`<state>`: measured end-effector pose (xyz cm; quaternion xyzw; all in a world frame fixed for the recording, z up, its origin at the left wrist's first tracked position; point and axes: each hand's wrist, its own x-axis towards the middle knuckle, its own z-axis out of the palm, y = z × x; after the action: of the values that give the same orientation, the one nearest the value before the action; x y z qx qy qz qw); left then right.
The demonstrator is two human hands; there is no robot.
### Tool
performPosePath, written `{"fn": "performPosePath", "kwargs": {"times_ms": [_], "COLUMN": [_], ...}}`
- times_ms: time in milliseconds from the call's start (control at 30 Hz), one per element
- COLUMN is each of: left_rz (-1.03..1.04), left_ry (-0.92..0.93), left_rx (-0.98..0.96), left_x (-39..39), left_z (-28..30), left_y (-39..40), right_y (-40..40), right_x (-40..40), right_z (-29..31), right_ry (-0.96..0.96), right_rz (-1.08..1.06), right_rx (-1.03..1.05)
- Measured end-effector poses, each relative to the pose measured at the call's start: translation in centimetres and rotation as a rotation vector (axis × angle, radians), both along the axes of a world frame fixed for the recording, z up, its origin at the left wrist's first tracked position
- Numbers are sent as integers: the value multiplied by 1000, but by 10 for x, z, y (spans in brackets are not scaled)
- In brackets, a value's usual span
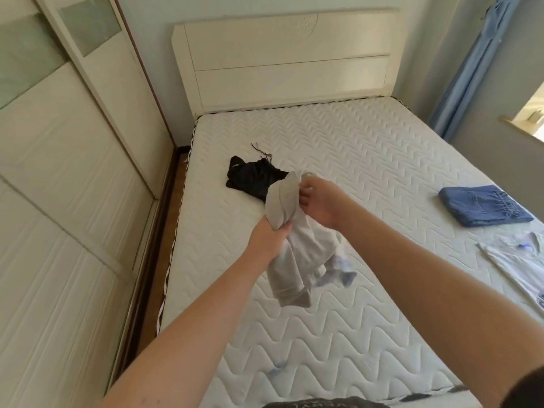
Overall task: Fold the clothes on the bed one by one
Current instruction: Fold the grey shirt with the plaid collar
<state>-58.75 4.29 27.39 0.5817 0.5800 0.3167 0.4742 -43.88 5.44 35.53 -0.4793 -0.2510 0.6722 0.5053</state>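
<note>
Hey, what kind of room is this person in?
Most likely a bedroom: a bed with a bare quilted mattress and a white headboard, a sliding-door wardrobe alongside, and a blue curtain by the window.

wardrobe [67, 172] left | headboard [282, 57] far | curtain [471, 69] right

The mattress [368, 160] is white, quilted in a zigzag wave pattern; the headboard [288, 60] is cream. The held garment [297, 248] is pale grey; a crumpled garment [253, 176] is black, the folded jeans [482, 206] blue, the curtain [471, 69] light blue
</note>
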Motion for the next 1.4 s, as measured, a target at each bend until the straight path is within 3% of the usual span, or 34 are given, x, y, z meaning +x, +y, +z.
{"fn": "performPosePath", "kwargs": {"times_ms": [133, 233, 300, 433, 500, 633, 700, 767, 867, 900, 933, 1000, 1067, 1133, 1267, 1400], "left_rz": [12, 47, 64, 116, 120, 126, 87, 20, 26, 61, 56, -149, -376, -452, -261, -108], "left_ry": [-336, -458, -461, -453, -402, -237, -193, -18, 347, 372, 339, 197, 71, 33, 8, -112], "left_rx": [-188, -319, -358, -419, -433, -402, -421, -432, -255, -140, -1, 185, 164, 117, 47, -85], "left_x": [3, 7, 11, 14, 13, 7, 2, -2, -4, -5, -6, -9, -9, -9, -10, -13], "left_z": [18, 21, 17, 13, 7, -4, -11, -14, -10, -6, -2, 9, 18, 20, 4, -9], "left_y": [11, 9, 4, -1, 0, 2, 3, 1, -3, -5, -8, -12, -21, -25, -15, -13], "right_y": [-20, -53, -73, -97, -101, -92, -83, -75, -64, -61, -59, -55, -54, -53, -53, -72], "right_x": [29, 42, 44, 44, 41, 35, 35, 31, 23, 20, 17, 12, 6, 1, 6, 18], "right_z": [-22, -54, -74, -102, -105, -94, -82, -69, -52, -47, -43, -36, -30, -26, -26, -55], "right_ry": [-464, -649, -606, -111, -11, 24, -6, -78, -172, -191, -201, -226, -271, -319, -358, -523], "right_rz": [68, 112, 123, 83, 35, -140, -157, -132, -71, -61, -54, -31, 4, 30, 120, -3], "right_rx": [-27, -20, -74, -240, -211, -106, -63, -36, -4, 2, 9, 33, 71, 97, 181, 114]}}
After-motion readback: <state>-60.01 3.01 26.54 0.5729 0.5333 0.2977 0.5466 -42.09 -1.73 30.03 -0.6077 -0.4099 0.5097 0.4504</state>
